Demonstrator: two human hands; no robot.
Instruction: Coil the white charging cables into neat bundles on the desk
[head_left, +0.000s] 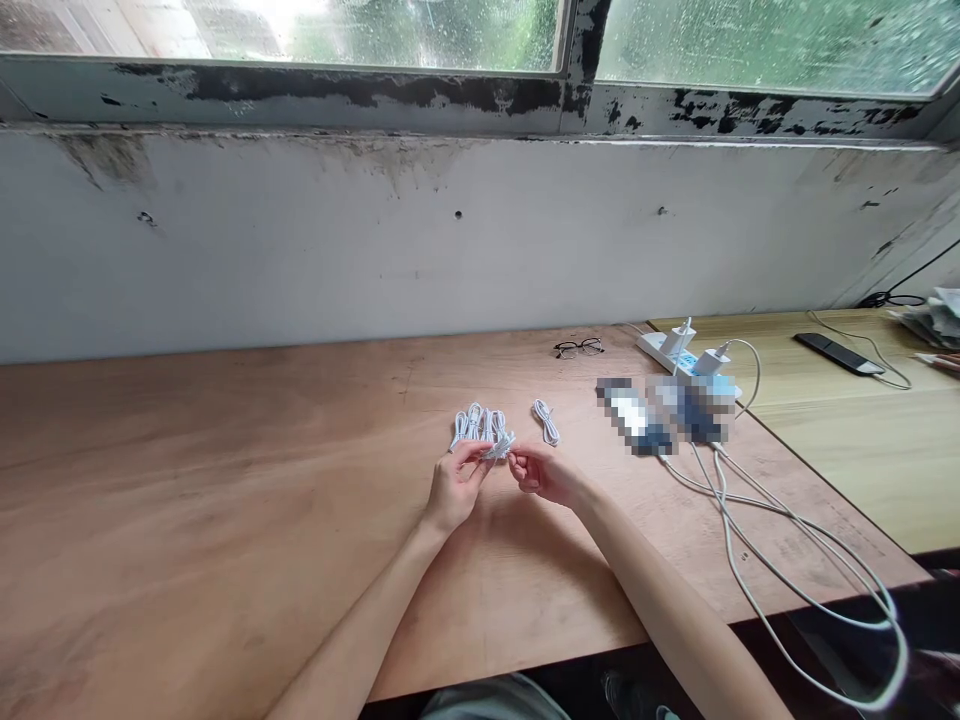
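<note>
My left hand point(455, 488) and my right hand point(541, 474) meet over the plywood table point(225, 480). Between their fingertips is a small coiled white cable point(499, 446), pinched from both sides. Just behind it, several looped white cables point(472, 425) lie bunched together and touch the left hand's fingers or nearly do. A single coiled white cable point(546, 422) rests apart, a little beyond my right hand.
Glasses point(577, 348) lie farther back. A power strip point(654, 350) holds white chargers point(694, 350), and long white cables point(787, 565) loop from there over the table's front edge. Two pixelated objects point(660, 415) lie nearby. A phone point(836, 352) sits on a paler desk point(847, 450) at right.
</note>
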